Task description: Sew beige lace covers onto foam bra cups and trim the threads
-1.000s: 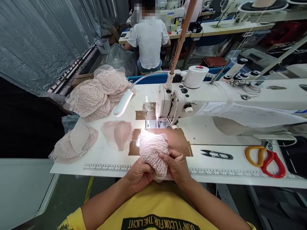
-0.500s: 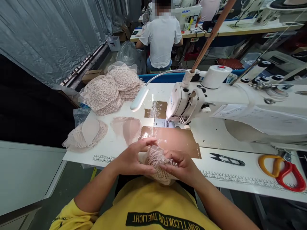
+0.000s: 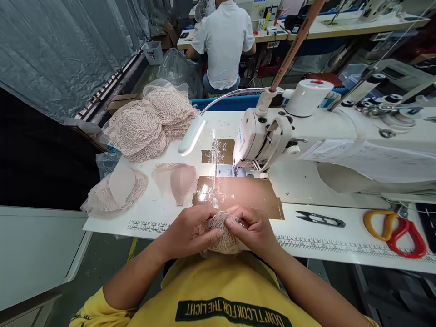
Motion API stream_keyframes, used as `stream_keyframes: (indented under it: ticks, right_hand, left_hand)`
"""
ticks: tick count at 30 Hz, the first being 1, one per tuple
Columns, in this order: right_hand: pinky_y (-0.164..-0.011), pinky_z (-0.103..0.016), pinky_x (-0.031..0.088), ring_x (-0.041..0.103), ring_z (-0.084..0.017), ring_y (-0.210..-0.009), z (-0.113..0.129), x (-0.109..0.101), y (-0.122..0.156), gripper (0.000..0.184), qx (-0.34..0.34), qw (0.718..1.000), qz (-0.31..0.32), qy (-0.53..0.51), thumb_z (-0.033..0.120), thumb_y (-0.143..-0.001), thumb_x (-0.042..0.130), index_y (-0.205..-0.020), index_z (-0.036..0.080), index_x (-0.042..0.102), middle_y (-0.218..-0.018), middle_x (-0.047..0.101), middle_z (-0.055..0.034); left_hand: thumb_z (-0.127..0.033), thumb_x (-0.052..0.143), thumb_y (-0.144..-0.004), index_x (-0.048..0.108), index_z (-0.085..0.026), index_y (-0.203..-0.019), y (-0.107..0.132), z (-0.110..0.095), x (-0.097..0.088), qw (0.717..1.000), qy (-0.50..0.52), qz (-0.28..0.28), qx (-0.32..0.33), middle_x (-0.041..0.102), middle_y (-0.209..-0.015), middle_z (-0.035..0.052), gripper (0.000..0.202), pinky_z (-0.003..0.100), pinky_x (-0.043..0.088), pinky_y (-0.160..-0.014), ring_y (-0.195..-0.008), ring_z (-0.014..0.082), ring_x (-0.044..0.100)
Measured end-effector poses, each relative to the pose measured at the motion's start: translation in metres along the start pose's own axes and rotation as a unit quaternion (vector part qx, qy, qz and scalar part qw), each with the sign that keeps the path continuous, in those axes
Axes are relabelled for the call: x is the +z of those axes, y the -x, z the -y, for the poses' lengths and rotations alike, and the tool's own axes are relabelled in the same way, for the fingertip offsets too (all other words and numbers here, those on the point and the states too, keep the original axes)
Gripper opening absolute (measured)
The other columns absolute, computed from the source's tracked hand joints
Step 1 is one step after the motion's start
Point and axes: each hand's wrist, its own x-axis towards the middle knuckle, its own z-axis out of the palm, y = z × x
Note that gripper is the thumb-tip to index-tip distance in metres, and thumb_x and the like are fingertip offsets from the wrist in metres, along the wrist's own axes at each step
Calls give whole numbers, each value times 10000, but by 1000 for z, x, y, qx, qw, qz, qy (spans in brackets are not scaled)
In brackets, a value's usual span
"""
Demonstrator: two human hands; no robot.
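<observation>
**Q:** What is held, and where?

**A:** A bunched lace cup (image 3: 220, 229), beige-pink, sits over the near edge of the sewing table (image 3: 160, 211), about midway along it and just above the person's yellow shirt. The left hand (image 3: 187, 231) and right hand (image 3: 255, 229) close on it from either side. The fingers of both curl over the lace and pinch it.

**Q:** What lies just beyond?

**A:** A glossy brown tape patch (image 3: 238, 193) lies just past the knuckles. Behind it is the needle end of the white sewing machine (image 3: 269, 131). A printed ruler (image 3: 146, 225) runs along the near edge.

**Q:** And toward the sides?

**A:** To the left are a padded cup (image 3: 177, 179) and a lace-edged cup (image 3: 116, 190), the latter at the near left corner. A stack of lace cups (image 3: 150, 122) sits at the far left corner, beside a gooseneck lamp (image 3: 190, 134). To the right are black thread snips (image 3: 320, 219), then red-and-yellow scissors (image 3: 395, 227) near the right edge. Beyond the table, a co-worker (image 3: 223, 41) in a white shirt sits facing away.
</observation>
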Motion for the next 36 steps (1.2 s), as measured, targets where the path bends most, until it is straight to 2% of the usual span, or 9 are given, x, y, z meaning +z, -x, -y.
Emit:
stream_keyframes:
  ticks: [8,13,18,22,25,29,32,34,36]
  right_hand:
    - [-577,-260,459,606,-149,-642,-7,-7,-1,162,19,999,29,0,288,-784,654,-663,194,601,-708,674,-23]
    - [-643,-274,478,581,-150,-705,-6,-18,-7,213,50,998,26,-9,356,-761,694,-894,194,659,-815,663,-38]
    - [-501,-224,386,466,-102,-559,2,-19,-10,224,66,996,53,38,356,-833,600,-697,180,628,-612,565,4]
    - [-461,-216,369,447,-95,-524,4,-23,-9,250,105,991,55,-55,404,-801,626,-700,176,603,-591,529,15]
    - [-445,-207,342,420,-82,-501,5,-24,-12,261,134,983,59,-110,414,-763,664,-686,174,600,-574,503,29]
    - [-451,-202,337,408,-70,-487,3,-22,-19,258,148,977,67,-141,401,-752,682,-673,168,605,-549,481,45]
    - [-516,-216,412,492,-88,-561,-2,-26,-21,227,146,979,39,-140,387,-742,694,-729,167,638,-635,557,21]
    - [-591,-246,473,558,-114,-639,-6,-34,-19,229,152,979,2,-133,389,-723,708,-790,177,654,-725,615,-3]
    - [-651,-272,502,586,-129,-687,-10,-45,-13,236,164,979,-39,-117,396,-718,710,-819,189,660,-768,635,-10]
  left_hand:
    - [-296,495,-905,602,-132,-831,-10,5,2,997,76,-9,-30,591,-740,30,209,234,378,-606,-663,126,513]
    - [-324,468,-920,609,-130,-852,-16,7,6,993,103,-12,-52,577,-742,26,249,233,382,-610,-665,122,497]
    - [-340,427,-935,569,-141,-755,-22,5,9,993,107,0,-42,477,-652,-6,304,225,351,-565,-605,101,412]
    - [-373,532,-880,591,-139,-875,-24,4,4,983,177,38,-37,537,-757,18,241,231,395,-613,-673,115,467]
    - [-352,643,-807,619,-127,-857,-27,5,4,975,214,31,-48,535,-727,8,231,214,374,-576,-637,100,460]
    - [-374,691,-762,593,-114,-712,-33,15,14,934,334,22,-122,470,-591,-25,282,194,318,-493,-523,65,400]
    - [-384,737,-704,569,-122,-687,-34,23,8,895,403,-47,-186,516,-583,-22,312,193,364,-488,-505,71,456]
    - [-377,739,-693,589,-125,-724,-32,24,-9,891,386,-148,-187,571,-628,-3,294,216,420,-524,-554,102,522]
    - [-364,718,-715,606,-133,-738,-31,21,-30,906,293,-268,-147,582,-644,-2,258,236,439,-556,-591,120,537]
